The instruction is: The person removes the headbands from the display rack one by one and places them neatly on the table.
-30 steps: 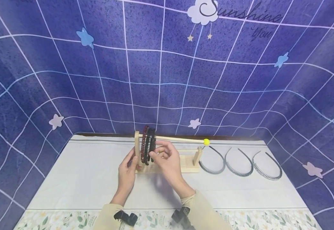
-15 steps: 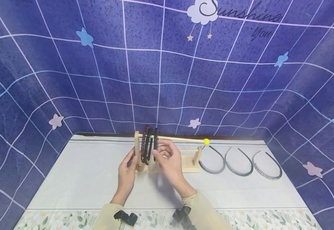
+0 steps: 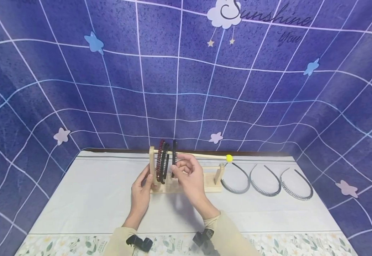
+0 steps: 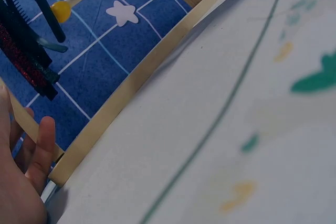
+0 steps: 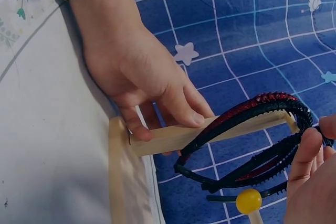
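My left hand [image 3: 141, 193] grips the left upright [image 3: 152, 160] of a wooden headband stand near its base, thumb in front; the right wrist view shows the fingers around this post. From the upright runs a wooden rod [image 3: 202, 155] tipped with a yellow ball [image 3: 229, 158]. My right hand [image 3: 190, 179] pinches a black toothed headband [image 3: 174, 151] that hangs on the rod, apart from the others. Left of it, close to the upright, hang a dark red glittery headband [image 3: 159, 163] and black headbands [image 3: 165, 161], bunched together.
Three dark headbands lie in a row on the white tablecloth to the right: one beside the stand [image 3: 237, 192], a middle one [image 3: 270, 194] and a far one [image 3: 301, 197]. A lower rod and short post [image 3: 219, 174] stand at the stand's right. Blue star-patterned cloth [image 3: 186, 89] rises behind.
My right hand has drawn one black headband rightward along the rod, opening a gap from the bunch. The left hand has stayed on the upright.
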Demonstrator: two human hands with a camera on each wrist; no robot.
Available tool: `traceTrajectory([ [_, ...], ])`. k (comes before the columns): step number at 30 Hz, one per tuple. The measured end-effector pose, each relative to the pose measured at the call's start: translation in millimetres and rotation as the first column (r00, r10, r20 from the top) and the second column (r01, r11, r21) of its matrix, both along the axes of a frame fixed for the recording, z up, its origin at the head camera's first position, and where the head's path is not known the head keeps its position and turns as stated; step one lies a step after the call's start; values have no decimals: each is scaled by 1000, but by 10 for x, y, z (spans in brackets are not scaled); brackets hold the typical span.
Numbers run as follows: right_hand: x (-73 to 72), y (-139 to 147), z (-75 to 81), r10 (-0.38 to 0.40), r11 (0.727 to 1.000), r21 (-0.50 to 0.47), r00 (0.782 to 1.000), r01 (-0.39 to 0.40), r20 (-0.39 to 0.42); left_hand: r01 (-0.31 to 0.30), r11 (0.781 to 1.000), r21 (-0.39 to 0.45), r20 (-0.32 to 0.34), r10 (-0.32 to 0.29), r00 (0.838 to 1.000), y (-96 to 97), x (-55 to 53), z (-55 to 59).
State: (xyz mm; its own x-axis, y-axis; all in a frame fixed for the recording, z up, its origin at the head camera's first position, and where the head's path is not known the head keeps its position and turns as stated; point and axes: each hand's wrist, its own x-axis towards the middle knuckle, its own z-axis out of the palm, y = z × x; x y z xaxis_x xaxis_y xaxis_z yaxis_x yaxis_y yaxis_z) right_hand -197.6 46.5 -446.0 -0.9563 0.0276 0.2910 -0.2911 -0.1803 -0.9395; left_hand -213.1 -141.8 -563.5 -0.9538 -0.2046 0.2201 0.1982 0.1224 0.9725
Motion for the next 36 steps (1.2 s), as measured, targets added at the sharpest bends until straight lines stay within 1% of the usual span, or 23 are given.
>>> traceTrajectory([
  [4,8,6,42,2,1000,-7,1000,-2,-17,0,1000,5,-10,0,1000,4,-2,1],
  [9,13,15,88,8,999,-37,999,-9,-47,-3,1000,20,-27,4,1000,16,-4,12],
  [13,20,19,107,11,998,-56,997,-15,-71,-8,1000,16,-36,8,999,16,0,26],
  [19,25,36,140,-5,997,-75,994,-3,-106,-10,1000,9,-33,10,999,13,11,28],
  [30,51,85,203,-1,995,-103,991,-13,-137,3,1000,22,-54,-1,999,8,8,17],
  [36,82,137,233,-20,992,-125,992,4,-126,14,1000,11,-20,-13,1000,1,14,23],
])
